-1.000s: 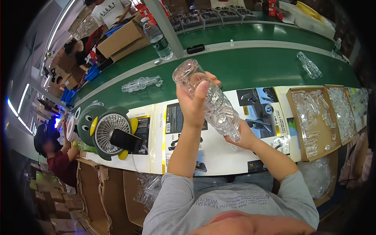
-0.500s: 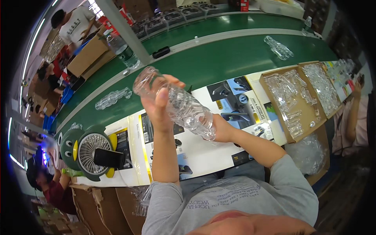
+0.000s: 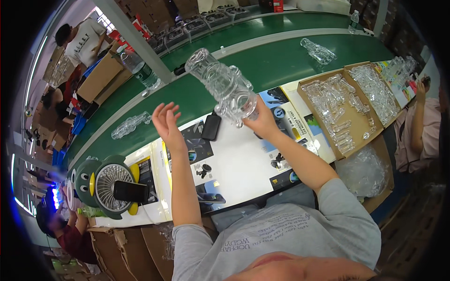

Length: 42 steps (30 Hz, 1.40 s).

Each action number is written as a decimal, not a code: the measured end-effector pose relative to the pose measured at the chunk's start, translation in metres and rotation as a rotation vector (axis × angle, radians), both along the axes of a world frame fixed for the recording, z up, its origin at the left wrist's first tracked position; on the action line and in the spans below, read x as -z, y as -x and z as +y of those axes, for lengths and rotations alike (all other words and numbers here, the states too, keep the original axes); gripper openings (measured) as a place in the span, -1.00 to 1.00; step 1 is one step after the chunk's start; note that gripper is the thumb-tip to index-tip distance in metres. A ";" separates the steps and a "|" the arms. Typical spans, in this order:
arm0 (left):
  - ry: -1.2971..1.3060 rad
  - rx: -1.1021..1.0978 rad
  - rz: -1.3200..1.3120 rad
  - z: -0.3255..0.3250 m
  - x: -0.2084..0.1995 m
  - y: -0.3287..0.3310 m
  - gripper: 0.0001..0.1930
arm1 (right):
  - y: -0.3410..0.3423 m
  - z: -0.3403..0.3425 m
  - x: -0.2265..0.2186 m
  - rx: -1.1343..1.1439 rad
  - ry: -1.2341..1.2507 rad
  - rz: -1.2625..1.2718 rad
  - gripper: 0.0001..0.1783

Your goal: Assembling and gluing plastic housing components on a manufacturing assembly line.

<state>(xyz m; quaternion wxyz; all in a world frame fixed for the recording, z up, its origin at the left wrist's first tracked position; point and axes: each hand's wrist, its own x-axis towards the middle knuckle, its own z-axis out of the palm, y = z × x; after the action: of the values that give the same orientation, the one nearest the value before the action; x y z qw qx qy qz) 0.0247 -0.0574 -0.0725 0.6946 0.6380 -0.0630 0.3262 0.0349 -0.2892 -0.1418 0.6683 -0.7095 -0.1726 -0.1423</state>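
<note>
My right hand (image 3: 263,120) grips the lower end of a clear plastic hollow piece (image 3: 222,79), a tube-like body with a round open top and knobbly sides. The piece is tilted to the upper left, held above the work board. My left hand (image 3: 168,125) is apart from it, to its lower left, with fingers spread and nothing in them. Beneath the piece, a flat black object (image 3: 211,127) lies on the printed cardboard (image 3: 239,164). Similar clear pieces lie on the green belt, one on the left (image 3: 131,125) and one on the right (image 3: 318,50).
Cardboard trays (image 3: 358,150) of small clear parts stand to the right, beside a bag of clear plastic (image 3: 368,180). A penguin-shaped fan (image 3: 105,187) with a black phone (image 3: 131,192) is at left. A water bottle (image 3: 140,70) stands beyond. Other people work on both sides.
My left hand has let go of the clear piece and drawn away, opening. My right hand has carried the piece up and to the right. The flat black object now shows beneath.
</note>
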 end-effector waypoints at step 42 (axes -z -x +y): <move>-0.791 -0.161 -0.476 0.047 0.008 0.212 -0.76 | 0.069 -0.013 -0.012 -0.083 0.718 -0.168 -0.50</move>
<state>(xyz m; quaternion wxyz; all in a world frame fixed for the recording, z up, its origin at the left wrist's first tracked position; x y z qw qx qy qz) -0.1876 -0.0101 -0.0802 0.3368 0.7640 -0.2906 0.4673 -0.0344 -0.3019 -0.1301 0.3657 -0.8770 -0.2942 -0.1033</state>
